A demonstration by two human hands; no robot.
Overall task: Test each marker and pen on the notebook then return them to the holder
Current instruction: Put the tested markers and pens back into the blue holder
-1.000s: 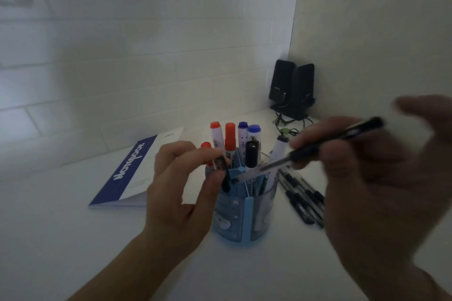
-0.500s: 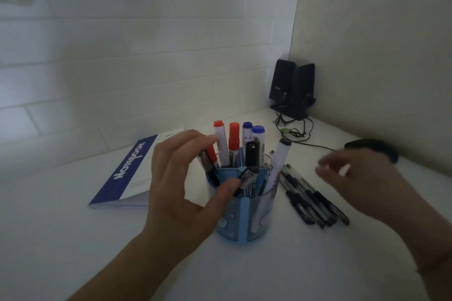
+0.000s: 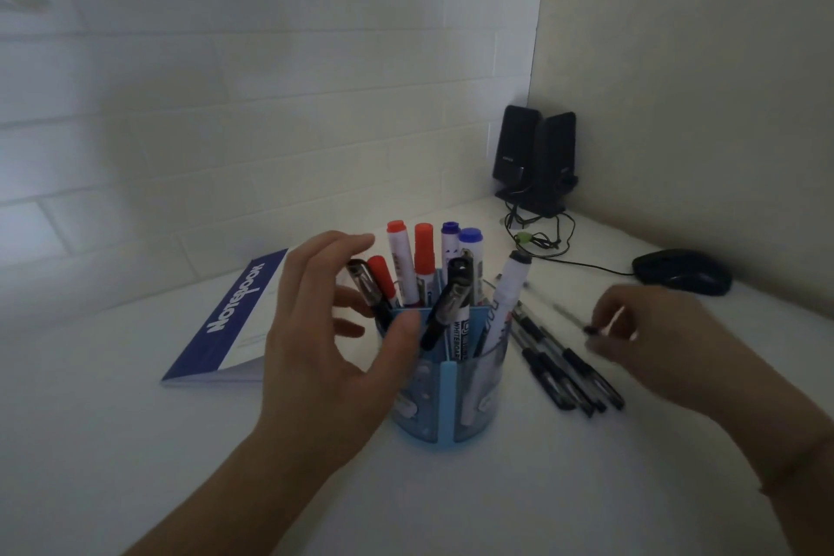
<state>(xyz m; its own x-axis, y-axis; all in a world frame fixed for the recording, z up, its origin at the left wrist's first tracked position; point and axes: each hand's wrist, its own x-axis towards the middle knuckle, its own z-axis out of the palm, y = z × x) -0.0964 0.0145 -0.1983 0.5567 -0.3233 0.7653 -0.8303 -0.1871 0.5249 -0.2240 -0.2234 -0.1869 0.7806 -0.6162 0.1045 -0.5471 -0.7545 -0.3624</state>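
A blue translucent holder (image 3: 447, 397) stands mid-table with red markers (image 3: 423, 253), blue markers (image 3: 469, 246), a black marker (image 3: 456, 289) and a white marker (image 3: 507, 298) in it. My left hand (image 3: 325, 343) is spread around the holder's left side, its thumb at the rim. A black pen (image 3: 366, 290) leans in the holder between those fingers. My right hand (image 3: 663, 348) is low over the table to the right, blurred, its fingertips pinching the end of a thin pen (image 3: 571, 315). A closed blue-and-white notebook (image 3: 234, 321) lies to the left.
Several black pens (image 3: 568, 370) lie in a row on the table right of the holder. Two black speakers (image 3: 537, 158) stand in the back corner with tangled cables (image 3: 541, 239). A black mouse (image 3: 681, 278) sits by the right wall.
One second ago my right hand held a black pen above the holder. That pen now leans in the holder by my left hand, and my right hand has dropped to the pens on the table.
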